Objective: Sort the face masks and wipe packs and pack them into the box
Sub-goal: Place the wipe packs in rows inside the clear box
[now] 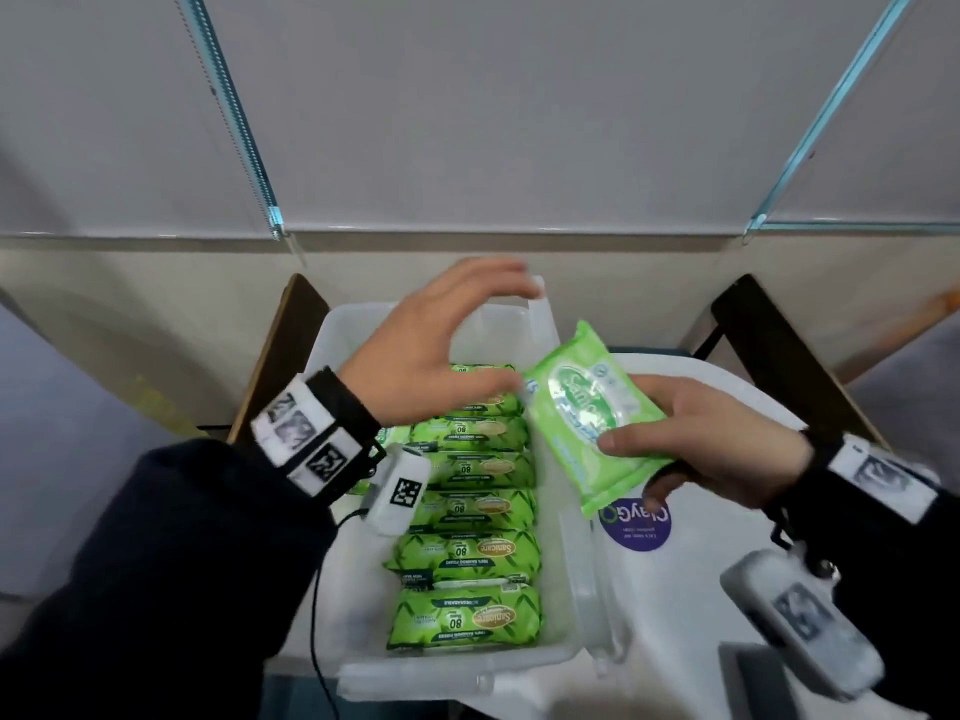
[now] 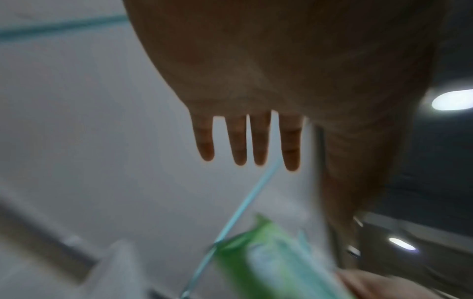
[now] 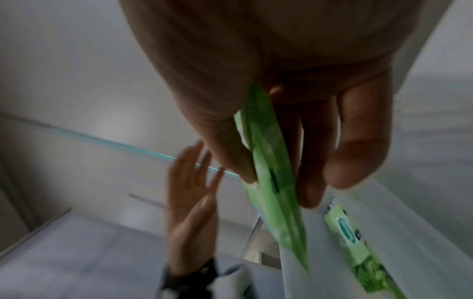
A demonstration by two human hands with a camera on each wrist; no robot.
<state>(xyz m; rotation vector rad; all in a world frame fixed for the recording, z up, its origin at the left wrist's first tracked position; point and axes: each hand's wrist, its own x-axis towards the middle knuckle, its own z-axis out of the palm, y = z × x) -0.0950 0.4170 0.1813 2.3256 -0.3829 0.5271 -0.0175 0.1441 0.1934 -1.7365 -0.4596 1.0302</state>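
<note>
Above the box (image 1: 582, 558), my right hand (image 1: 717, 449) pinches a wipe pack (image 1: 587, 413), thumb on top, fingers (image 3: 358, 145) beneath. I judge it light, soft and slick, so best held across its flat middle. It is pale green film with an oval label. My left hand (image 1: 431, 350) hovers, fingers spread, holding nothing, over the packed row (image 1: 467, 511).

wrist views blurred, box (image 1: 576, 652) front hidden
</note>
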